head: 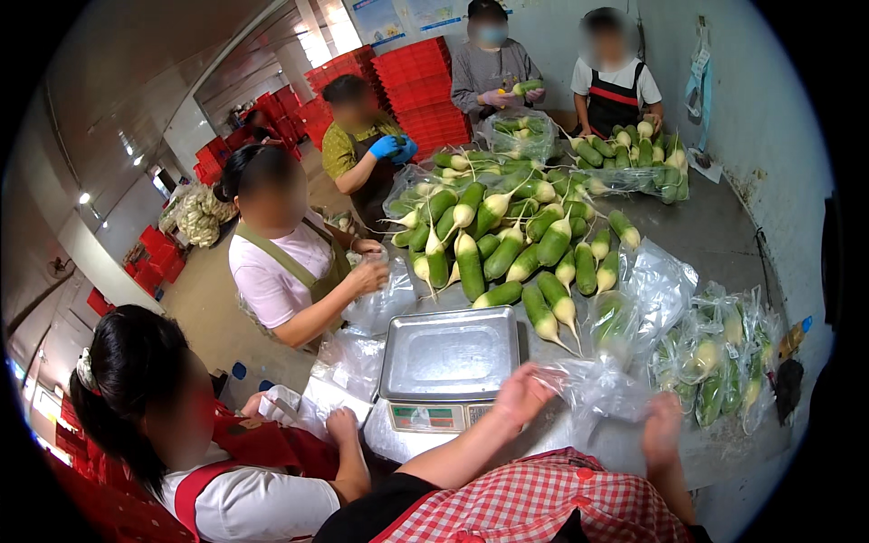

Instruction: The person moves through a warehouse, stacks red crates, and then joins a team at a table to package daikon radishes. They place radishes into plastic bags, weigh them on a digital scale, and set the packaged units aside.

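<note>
My left hand (524, 394) grips one side of a clear plastic bag (597, 387), just right of the digital scale (449, 353) with its bare metal pan. My right hand (662, 421), slightly blurred, is at the bag's other side; its fingers look closed on the plastic. Directly beyond the bag lies a green radish wrapped in clear plastic (611, 322). Loose green radishes with pale root ends (502, 251) are heaped across the table beyond the scale. Bagged radishes (719, 366) lie to the right of my right hand.
Co-workers stand left and across the table; one beside the scale handles a plastic bag (387, 292). A flat stack of clear bags (655, 278) lies right of the heap. More radishes fill open bags (628, 178) at the far end. Red crates (421, 88) stand behind; a wall bounds the right.
</note>
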